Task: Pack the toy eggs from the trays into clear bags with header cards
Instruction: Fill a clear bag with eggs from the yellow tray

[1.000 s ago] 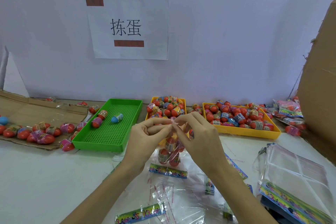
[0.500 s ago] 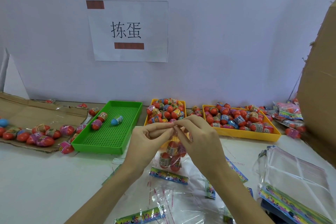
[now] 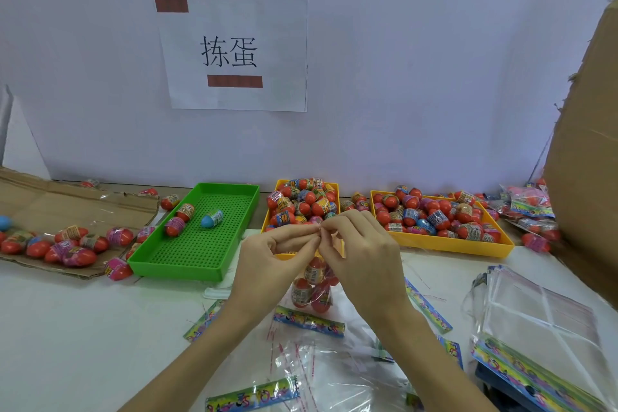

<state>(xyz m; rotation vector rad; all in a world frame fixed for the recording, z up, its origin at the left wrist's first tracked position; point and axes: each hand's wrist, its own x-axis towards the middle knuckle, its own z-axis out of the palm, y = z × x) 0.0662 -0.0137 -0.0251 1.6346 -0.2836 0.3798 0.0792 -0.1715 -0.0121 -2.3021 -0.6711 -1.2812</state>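
Both hands meet at the top of a clear bag (image 3: 312, 288) held up over the table. The left hand (image 3: 267, 261) pinches the bag's upper edge between thumb and forefinger, and the right hand (image 3: 361, 254) pinches the same edge from the other side, fingertips nearly touching the left's. Both are clamped on the thin plastic; whether a peel strip or only the flap is between the fingers is too small to tell.

The step looks like sealing the mouth of the filled bag. To do it well, the flap should be pulled flat and square before it is pressed down, with the pinch kept at the very edge so the film does not crease, and the weight below left to hang and keep the bag straight.

The toy eggs (image 3: 311, 284) already packed hang directly beneath the pinch, bunched in the bag's lower part, and the bag's header card (image 3: 309, 323) shows at its bottom end, just below them.

Further out, two yellow trays hold more eggs: one (image 3: 302, 202) right behind the hands, another (image 3: 444, 241) to the right. A green tray (image 3: 200, 244) to the left holds only a few. Loose eggs lie on flat cardboard (image 3: 77, 207) at far left. Spare bags with cards lie on the table (image 3: 83, 328) beneath the forearms, and a stack of empty bags (image 3: 541, 321) sits at the right.
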